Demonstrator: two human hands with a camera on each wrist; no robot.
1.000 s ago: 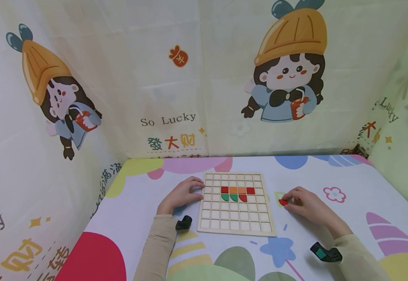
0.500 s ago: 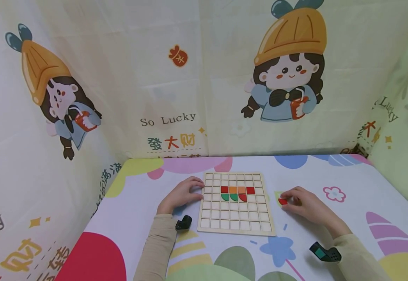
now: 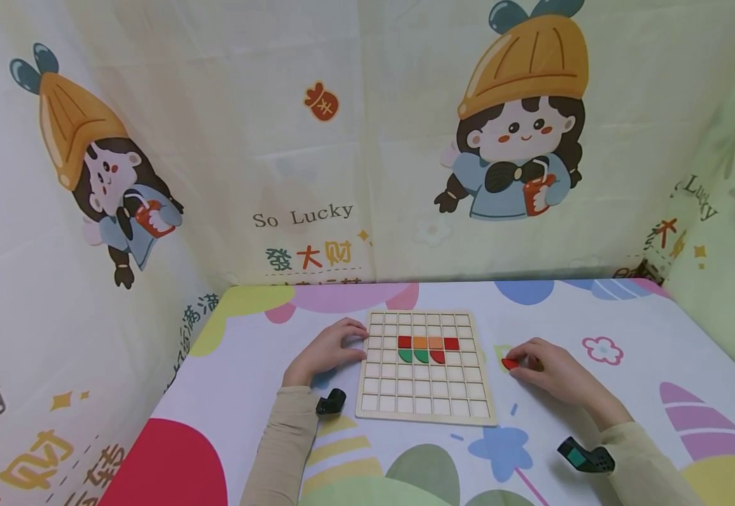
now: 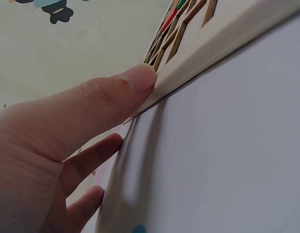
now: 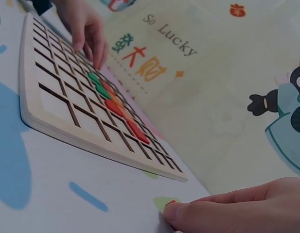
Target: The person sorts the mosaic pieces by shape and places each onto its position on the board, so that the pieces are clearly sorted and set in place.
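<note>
A square wooden grid board (image 3: 426, 407) lies on the table with small coloured tiles in some of its cells. One row has a red square (image 3: 405, 342), two orange squares (image 3: 427, 343) and another red square (image 3: 452, 344). Directly below are two green quarter-circle tiles (image 3: 413, 355) and a red one (image 3: 438, 356). My left hand (image 3: 326, 351) touches the board's left edge with relaxed fingers, the thumb (image 4: 140, 80) resting at its rim. Right of the board, my right hand (image 3: 554, 369) pinches a red tile with a curved edge (image 3: 509, 364), mostly hidden by the fingertips in the right wrist view.
The table (image 3: 532, 400) wears a white cloth printed with colourful shapes. Behind it hangs a curtain (image 3: 405, 246) with cartoon figures and lettering, and it continues along both sides. A dark wrist device (image 3: 585, 455) sits by the right cuff, another wrist device (image 3: 332, 402) by the left.
My right hand and its red tile shift only very slightly near the same spot. The left hand, the board and its tiles stay in place.
</note>
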